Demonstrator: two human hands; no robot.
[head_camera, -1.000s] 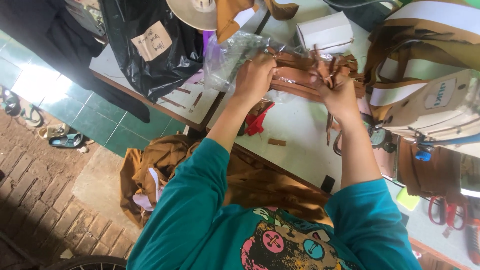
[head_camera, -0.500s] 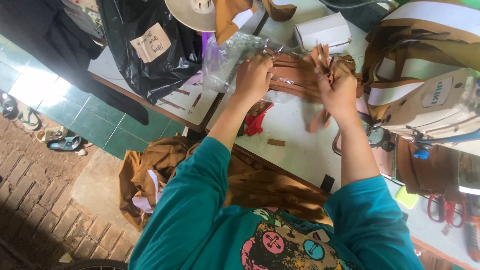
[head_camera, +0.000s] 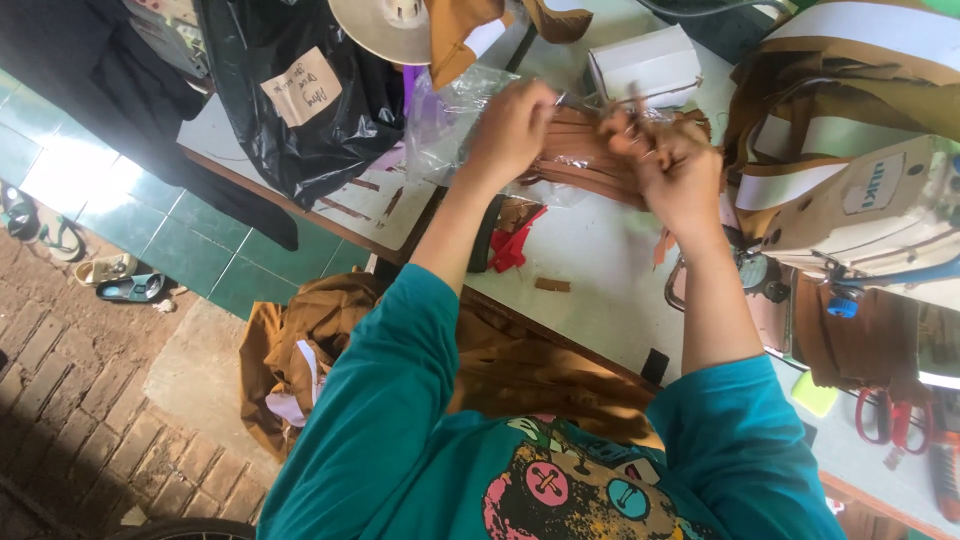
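Note:
A bundle of brown strips (head_camera: 585, 160) lies on the white tabletop (head_camera: 600, 270), partly on a crumpled clear plastic bag (head_camera: 450, 110). My left hand (head_camera: 512, 130) is closed above the bundle's left end and pinches a thin strip end. My right hand (head_camera: 672, 172) is closed on the right ends of the strips, some of which stick up past the fingers. The two hands are close together, with both teal sleeves reaching in from below.
A cream sewing machine (head_camera: 870, 210) with brown and white cloth stands at the right. A white box (head_camera: 645, 62) and a black plastic bag (head_camera: 300, 100) lie at the back. Red scissors (head_camera: 880, 415) rest at the right, and brown cloth (head_camera: 320, 350) hangs below the table edge.
Both hands have shifted slightly along the strips and come closer together. My right hand has gathered the strip ends higher.

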